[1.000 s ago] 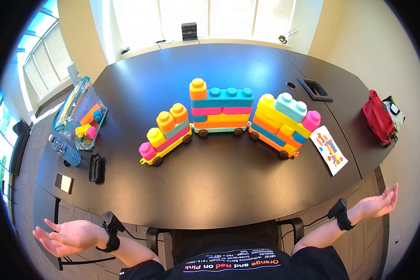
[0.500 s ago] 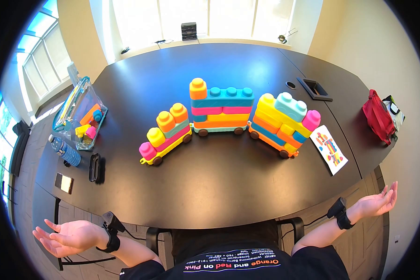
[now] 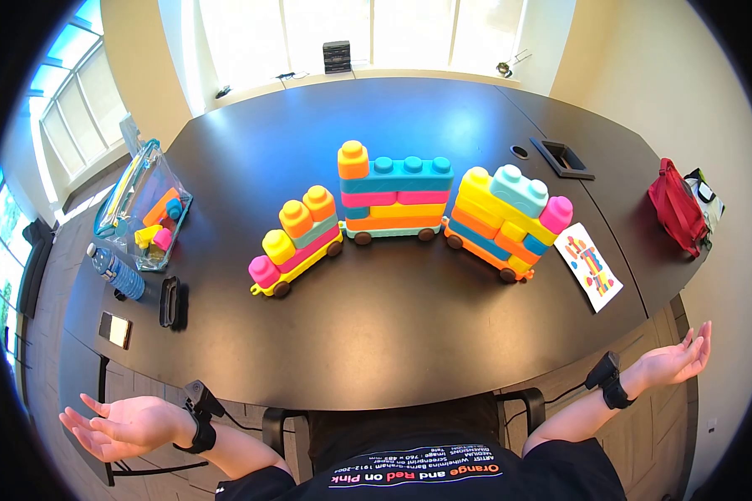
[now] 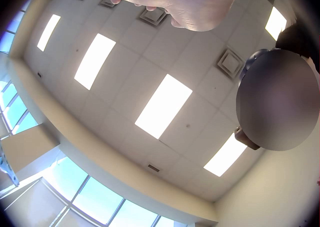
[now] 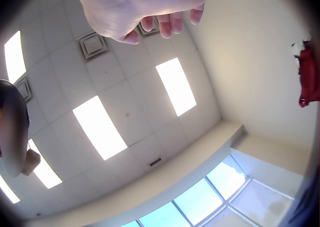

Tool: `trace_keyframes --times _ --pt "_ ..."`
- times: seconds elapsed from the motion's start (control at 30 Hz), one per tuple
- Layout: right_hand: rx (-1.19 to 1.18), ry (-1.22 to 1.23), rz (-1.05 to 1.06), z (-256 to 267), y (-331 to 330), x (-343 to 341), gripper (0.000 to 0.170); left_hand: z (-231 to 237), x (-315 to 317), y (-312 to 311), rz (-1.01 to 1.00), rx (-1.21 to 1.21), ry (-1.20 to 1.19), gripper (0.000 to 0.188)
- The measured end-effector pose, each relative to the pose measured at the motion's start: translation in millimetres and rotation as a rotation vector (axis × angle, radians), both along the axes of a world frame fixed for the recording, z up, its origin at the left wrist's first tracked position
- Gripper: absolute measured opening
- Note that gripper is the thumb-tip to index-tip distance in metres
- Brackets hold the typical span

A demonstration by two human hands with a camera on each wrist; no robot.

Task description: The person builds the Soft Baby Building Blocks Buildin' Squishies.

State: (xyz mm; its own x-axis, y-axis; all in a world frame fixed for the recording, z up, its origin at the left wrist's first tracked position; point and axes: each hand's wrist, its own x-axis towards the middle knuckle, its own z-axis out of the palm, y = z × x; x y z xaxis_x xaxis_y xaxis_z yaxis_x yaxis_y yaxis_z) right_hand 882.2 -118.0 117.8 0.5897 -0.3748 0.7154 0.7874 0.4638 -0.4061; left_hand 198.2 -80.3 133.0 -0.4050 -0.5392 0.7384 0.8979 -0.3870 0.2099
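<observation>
Both hands are held out palm up beyond the table's near edge, holding nothing. My left hand is at the lower left, fingers loosely bent; my right hand is at the right, fingers loosely bent. On the table stand three wheeled block cars in an arc. The left car rises in steps of pink, yellow and orange blocks. Teal, pink and orange blocks make up the middle car. The right car carries yellow, light-blue, orange and pink blocks. The wrist views show each hand against the ceiling.
At the left are a clear bag with several blocks, a water bottle, a dark case and a phone. To the right lie a printed card, a table socket box and a red bag.
</observation>
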Motion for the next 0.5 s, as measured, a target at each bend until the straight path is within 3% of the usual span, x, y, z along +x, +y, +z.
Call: trace_keyframes --times 0.5 --pt "-0.004 0.013 -0.004 0.4 1.6 -2.8 0.02 -0.5 -1.7 -2.0 0.002 -0.011 0.039 0.027"
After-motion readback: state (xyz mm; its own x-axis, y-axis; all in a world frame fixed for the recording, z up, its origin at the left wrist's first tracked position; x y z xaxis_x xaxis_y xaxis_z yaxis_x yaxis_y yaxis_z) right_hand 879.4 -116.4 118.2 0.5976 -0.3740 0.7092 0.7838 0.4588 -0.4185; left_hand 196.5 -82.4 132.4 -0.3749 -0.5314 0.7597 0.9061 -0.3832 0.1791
